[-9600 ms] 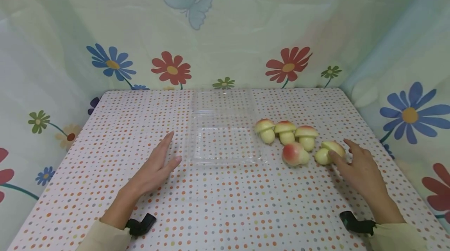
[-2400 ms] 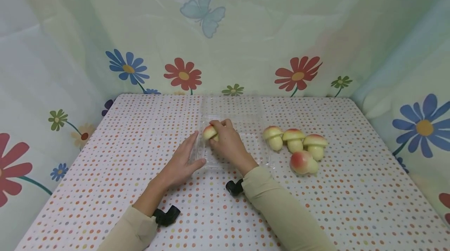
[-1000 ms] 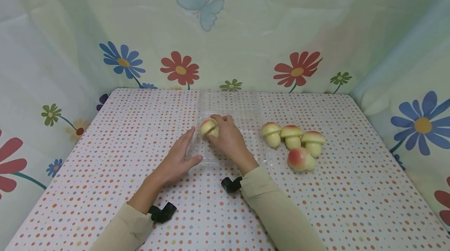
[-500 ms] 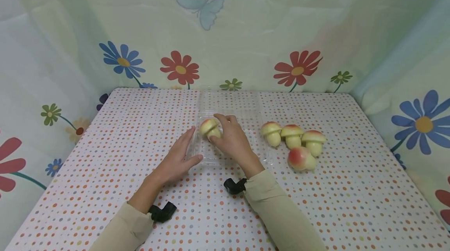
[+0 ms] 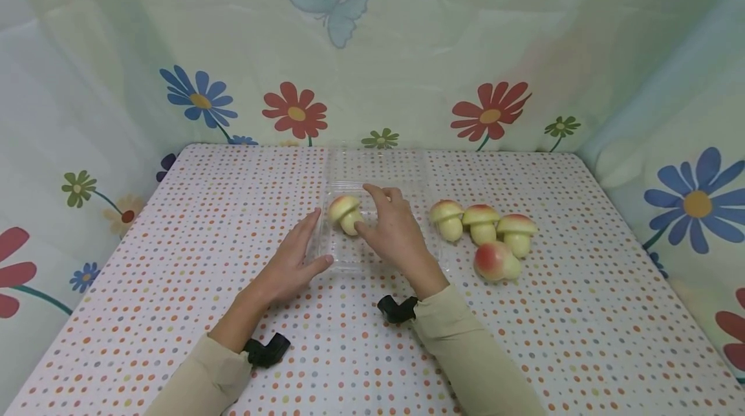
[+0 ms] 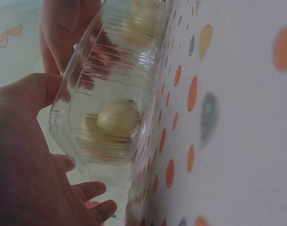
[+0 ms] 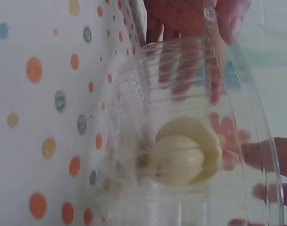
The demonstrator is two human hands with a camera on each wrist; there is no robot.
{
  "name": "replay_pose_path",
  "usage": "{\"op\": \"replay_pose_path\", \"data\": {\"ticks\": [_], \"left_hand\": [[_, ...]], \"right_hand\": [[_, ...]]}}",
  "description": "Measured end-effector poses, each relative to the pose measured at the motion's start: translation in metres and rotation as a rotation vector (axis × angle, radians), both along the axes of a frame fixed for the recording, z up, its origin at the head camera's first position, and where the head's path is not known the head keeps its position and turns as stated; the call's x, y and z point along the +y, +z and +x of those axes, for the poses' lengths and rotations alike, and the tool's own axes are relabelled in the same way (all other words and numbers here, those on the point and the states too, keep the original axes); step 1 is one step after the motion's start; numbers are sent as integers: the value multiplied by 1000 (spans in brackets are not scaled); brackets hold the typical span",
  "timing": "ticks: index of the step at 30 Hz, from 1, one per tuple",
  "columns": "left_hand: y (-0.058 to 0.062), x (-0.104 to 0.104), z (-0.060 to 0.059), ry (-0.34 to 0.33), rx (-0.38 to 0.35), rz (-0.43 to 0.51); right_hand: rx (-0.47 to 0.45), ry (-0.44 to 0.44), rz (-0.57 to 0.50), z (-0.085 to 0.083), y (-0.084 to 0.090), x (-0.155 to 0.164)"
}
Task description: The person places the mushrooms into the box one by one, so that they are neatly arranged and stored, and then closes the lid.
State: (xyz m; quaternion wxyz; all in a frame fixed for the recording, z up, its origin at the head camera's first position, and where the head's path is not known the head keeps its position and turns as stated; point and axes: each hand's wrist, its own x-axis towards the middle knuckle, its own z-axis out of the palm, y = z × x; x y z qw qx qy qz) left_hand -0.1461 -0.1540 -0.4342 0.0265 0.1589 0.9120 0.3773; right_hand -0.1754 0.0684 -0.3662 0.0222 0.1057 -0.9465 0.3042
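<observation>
A clear plastic tray [image 5: 349, 262] lies at mid table with its open lid [image 5: 378, 167] behind it. One yellow-pink toy mushroom [image 5: 345, 212] sits in the tray's far left corner; the wrist views show the mushroom [image 6: 116, 117] [image 7: 181, 157] through the tray wall [image 6: 77, 84]. My left hand [image 5: 297, 254] rests flat against the tray's left side, fingers straight. My right hand [image 5: 392, 228] hovers over the tray just right of the mushroom with fingers loosely spread, its thumb tip close to the stem. Whether the thumb touches is unclear.
Right of the tray three more toy mushrooms stand in a row [image 5: 481, 222], and one mushroom [image 5: 495, 262] lies on its side in front of them. The dotted tablecloth [image 5: 174, 241] is walled on three sides by flowered fabric [image 5: 291, 79].
My right hand carried a mushroom from the table's right into the tray, then loosened its grip and shifted slightly right. The left hand has stayed against the tray.
</observation>
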Motion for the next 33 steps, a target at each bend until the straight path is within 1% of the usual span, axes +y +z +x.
{"op": "replay_pose_path", "data": {"ticks": [3,11,19,23,27,33], "left_hand": [[1,-1,0,0,1,-6],[2,-4,0,5,-6,-7],[3,-5,1,8,-4,-16],[2,-5,0,4,-2,-9],[2,-4,0,2,-14,-2],[0,0,-1,-6,-26,10]], "right_hand": [[-2,-9,-8,2,2,5],[44,-37,4,4,4,18],[113,1,43,7,9,27],[140,2,49,8,12,32],[168,-2,57,10,15,42],[177,-30,72,11,17,61]]}}
